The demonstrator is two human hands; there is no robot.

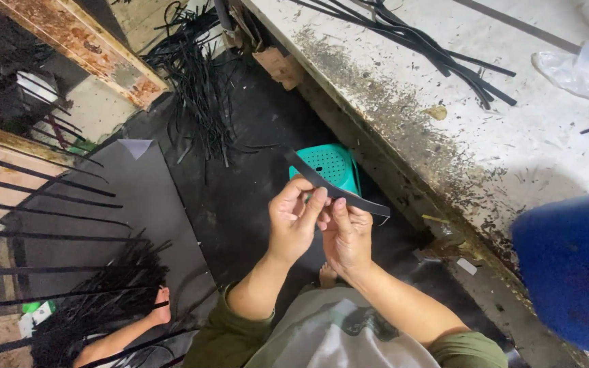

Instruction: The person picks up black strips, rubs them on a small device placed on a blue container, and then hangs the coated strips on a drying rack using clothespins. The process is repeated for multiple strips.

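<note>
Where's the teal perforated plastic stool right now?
In the head view, the teal perforated plastic stool sits centre frame on the dark floor, behind the black strip, beside the worktable.

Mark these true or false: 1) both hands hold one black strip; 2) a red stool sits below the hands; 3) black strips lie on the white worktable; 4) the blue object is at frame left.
1) True: left hand and right hand pinch the same black strip.
2) False: the stool is teal.
3) True: a bundle of black strips lies on the worktable.
4) False: the blue object is at right.
</note>
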